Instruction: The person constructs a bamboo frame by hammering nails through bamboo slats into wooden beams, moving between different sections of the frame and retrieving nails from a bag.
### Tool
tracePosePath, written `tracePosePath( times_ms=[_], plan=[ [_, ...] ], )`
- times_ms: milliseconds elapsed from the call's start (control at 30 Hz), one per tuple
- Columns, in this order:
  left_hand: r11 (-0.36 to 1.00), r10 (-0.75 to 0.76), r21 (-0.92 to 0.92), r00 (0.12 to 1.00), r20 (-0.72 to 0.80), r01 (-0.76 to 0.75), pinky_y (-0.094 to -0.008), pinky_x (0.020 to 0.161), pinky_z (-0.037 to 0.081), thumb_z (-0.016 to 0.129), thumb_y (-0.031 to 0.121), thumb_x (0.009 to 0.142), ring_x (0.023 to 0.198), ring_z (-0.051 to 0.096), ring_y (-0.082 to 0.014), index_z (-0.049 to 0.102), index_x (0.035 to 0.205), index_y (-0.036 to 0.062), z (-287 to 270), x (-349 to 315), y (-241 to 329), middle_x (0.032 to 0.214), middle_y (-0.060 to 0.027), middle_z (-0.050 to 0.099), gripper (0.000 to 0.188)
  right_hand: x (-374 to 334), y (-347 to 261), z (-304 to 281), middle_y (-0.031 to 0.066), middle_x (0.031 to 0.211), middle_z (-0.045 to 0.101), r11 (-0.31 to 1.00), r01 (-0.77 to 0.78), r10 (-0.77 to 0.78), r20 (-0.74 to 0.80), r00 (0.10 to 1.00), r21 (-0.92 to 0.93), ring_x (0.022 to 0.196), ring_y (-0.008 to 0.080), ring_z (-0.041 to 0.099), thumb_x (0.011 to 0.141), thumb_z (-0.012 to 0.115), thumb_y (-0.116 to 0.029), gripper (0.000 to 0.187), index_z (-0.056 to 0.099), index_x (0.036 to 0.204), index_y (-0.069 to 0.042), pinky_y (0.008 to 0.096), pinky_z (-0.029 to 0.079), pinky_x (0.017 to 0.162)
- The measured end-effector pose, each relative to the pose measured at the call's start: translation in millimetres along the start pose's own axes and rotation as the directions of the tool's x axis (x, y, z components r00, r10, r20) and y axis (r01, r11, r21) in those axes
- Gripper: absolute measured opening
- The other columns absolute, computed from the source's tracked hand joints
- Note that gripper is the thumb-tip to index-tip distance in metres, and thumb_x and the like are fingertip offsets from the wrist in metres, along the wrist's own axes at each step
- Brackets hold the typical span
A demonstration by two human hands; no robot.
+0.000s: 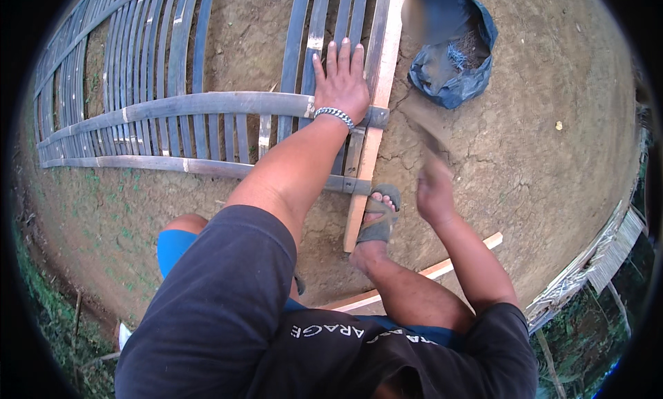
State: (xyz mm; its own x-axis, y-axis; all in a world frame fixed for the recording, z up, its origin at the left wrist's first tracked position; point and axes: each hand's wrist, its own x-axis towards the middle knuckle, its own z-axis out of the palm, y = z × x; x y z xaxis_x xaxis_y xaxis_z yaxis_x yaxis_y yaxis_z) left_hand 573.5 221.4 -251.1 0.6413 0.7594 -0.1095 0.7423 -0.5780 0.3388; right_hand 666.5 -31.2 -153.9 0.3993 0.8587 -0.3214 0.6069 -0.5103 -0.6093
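The left hand [340,81] lies flat, fingers spread, on the bamboo panel [173,109] at its right edge, beside the wooden batten [376,88]. The right hand [434,192] is closed around a blurred tool [425,133] above the dirt, near the sandalled foot [378,219] on the batten's lower end. A dark bag [452,54] lies beyond.
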Motion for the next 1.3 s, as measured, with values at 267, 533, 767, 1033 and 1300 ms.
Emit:
tracePosePath(
  times_ms=[267,533,767,1033,1300],
  plan=[
    [1.0,0.007,0.013,1.0,0.007,-0.007,-0.0558,0.123,0.005,0.044,0.021,0.097,0.154,0.012,-0.0333,0.027,0.156,0.0094,0,-1,1,0.165,-0.0135,0.021,0.062,-11,12,5,0.0311,0.108,0.064,0.936,0.024,0.045,-0.187,0.981,0.351,0.101,0.0485,0.062,0.098,0.053,-0.011,0.037,0.046,0.132,0.004,0.0498,0.05,0.085],
    [1.0,-0.008,0.029,0.999,0.033,0.007,-0.056,0.123,0.004,0.044,0.023,0.097,0.154,0.011,-0.0326,0.025,0.157,0.0097,1,-2,0,0.165,-0.0132,0.02,0.064,-7,-19,-1,0.029,0.112,0.064,0.987,-0.153,0.154,0.023,0.988,-0.043,0.098,0.0483,0.064,0.095,0.056,-0.013,0.037,0.05,0.131,-0.006,0.0507,0.052,0.085],
    [1.0,-0.011,0.014,1.0,0.013,0.011,-0.0563,0.123,0.004,0.044,0.023,0.098,0.154,0.012,-0.0324,0.026,0.156,0.0091,3,0,2,0.165,-0.0127,0.021,0.062,-2,5,-7,0.0308,0.106,0.065,0.941,-0.263,0.311,0.245,0.918,-0.212,0.098,0.0496,0.063,0.095,0.056,-0.012,0.042,0.043,0.134,-0.007,0.0554,0.05,0.084],
    [0.993,-0.004,-0.118,0.999,-0.046,-0.001,-0.0567,0.123,0.005,0.045,0.022,0.1,0.153,0.015,-0.0325,0.025,0.156,0.0066,-1,-3,-8,0.163,-0.0139,0.024,0.062,-72,34,-72,0.0307,0.098,0.065,0.877,-0.394,0.448,0.168,0.878,-0.275,0.093,0.0504,0.063,0.096,0.057,-0.013,0.038,0.042,0.131,-0.006,0.0558,0.05,0.079],
    [0.975,-0.093,-0.209,0.994,-0.052,0.081,-0.0562,0.124,0.003,0.048,0.023,0.099,0.154,0.012,-0.0335,0.025,0.152,-0.0001,-45,-78,-47,0.162,-0.0188,0.023,0.062,-267,67,-76,0.0304,0.093,0.065,0.667,-0.689,0.739,0.132,0.661,-0.285,0.088,0.05,0.064,0.095,0.057,-0.014,0.034,0.044,0.126,-0.004,0.0555,0.05,0.074]
  ],
)
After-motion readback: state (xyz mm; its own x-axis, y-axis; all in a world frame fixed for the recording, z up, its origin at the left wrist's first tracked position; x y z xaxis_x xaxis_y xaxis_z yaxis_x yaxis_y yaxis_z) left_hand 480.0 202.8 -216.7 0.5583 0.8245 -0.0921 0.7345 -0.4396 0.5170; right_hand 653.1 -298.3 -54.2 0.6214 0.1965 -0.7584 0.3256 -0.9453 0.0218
